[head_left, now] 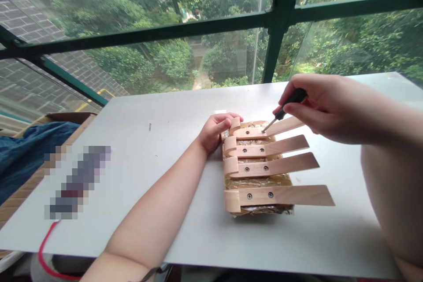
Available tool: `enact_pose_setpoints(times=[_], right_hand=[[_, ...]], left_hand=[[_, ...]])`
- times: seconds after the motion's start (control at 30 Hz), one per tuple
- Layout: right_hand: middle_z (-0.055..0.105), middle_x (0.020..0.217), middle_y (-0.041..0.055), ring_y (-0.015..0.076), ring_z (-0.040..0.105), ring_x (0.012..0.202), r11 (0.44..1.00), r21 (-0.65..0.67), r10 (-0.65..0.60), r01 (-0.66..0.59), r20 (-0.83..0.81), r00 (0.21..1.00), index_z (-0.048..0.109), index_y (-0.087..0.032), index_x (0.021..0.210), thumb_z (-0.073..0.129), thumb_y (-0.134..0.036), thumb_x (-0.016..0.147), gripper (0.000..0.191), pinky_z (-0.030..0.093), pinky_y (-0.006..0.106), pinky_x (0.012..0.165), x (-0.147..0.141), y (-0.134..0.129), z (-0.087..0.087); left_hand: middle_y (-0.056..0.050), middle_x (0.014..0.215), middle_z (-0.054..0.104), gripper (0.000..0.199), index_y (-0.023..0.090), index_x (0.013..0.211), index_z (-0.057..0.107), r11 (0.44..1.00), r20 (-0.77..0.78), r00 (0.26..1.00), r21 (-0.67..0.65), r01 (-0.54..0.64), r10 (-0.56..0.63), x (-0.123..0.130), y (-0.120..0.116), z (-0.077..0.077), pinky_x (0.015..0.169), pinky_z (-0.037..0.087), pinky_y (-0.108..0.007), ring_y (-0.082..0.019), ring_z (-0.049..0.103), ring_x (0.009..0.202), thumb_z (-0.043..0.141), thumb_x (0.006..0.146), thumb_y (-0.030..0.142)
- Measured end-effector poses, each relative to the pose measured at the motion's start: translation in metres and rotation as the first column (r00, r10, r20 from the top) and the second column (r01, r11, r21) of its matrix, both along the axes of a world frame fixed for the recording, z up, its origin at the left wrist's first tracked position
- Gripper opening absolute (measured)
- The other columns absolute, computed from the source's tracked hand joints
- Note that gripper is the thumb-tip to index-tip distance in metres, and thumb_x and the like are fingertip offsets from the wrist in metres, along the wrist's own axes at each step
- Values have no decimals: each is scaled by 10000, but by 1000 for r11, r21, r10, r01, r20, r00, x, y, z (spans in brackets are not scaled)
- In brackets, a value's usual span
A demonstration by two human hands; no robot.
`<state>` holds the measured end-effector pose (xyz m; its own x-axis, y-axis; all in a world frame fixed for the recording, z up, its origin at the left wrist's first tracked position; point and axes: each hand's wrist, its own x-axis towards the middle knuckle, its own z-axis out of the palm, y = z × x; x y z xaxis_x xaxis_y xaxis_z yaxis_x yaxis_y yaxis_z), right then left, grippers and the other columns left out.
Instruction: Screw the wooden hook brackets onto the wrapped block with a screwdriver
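Right hand (319, 103) pinches the black handle of a screwdriver (291, 103) between thumb and fingers. Screwdriver tilted, tip down at the right-hand screw spot on the far wooden piece (253, 133). Left hand (216, 131) curled around the far-left corner of the wrapped block (261, 182), thumb beside that piece's hooked end. Block sits on the white bench (148, 185), right of middle, covered in shiny clear wrap. Three more wooden pieces (291, 195) lie across it in a row, hooked ends left, flat ends sticking out past the right edge, two screws showing in each. Far piece also has a dark spot, hole or screw, cannot tell. Left side: pixelated item (82, 174), red cord (41, 249), cardboard box (74, 116) with blue cloth (36, 141) inside.
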<state>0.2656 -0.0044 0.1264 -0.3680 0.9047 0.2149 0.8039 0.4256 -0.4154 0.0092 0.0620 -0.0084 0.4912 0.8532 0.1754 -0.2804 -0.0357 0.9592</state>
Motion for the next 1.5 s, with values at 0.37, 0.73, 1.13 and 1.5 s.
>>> enact_pose_setpoints(times=[0.37,0.73,1.13,1.5], right_hand=[[555,506,11,132,415,412,985,41,-171,167,115,979,567,-223,657,579,-518,875,367,269,324,466,3,7,-1],[683,799,17,179,624,684,991,-28,117,-128,-246,962,584,-237,913,579,-235,852,62,444,305,608,-28,-5,-6],[677,904,25,199,637,782,987,-91,94,-134,-350,932,509,-247,943,515,-44,755,276,504,342,709,-23,-6,-4],[734,940,41,199,694,730,981,-174,22,-90,-358,933,506,-233,889,673,-269,835,179,537,316,583,-16,0,-5]], left_hand=[[-95,999,674,451,134,735,732,1000,-10,1000,-17,8,-8,-1,1,1,766,498,-308,-181,617,798,750,701,583],[-96,1021,672,432,131,761,735,1000,-6,1000,-1,21,-21,-1,0,1,785,500,-313,-191,628,830,734,733,562],[-111,1030,671,426,127,752,731,1000,-18,1000,-22,12,-13,-2,0,2,780,504,-314,-201,620,834,743,721,552],[-102,1014,669,401,134,792,741,999,0,1000,-16,29,-29,-2,1,1,783,501,-317,-192,621,824,732,745,532]])
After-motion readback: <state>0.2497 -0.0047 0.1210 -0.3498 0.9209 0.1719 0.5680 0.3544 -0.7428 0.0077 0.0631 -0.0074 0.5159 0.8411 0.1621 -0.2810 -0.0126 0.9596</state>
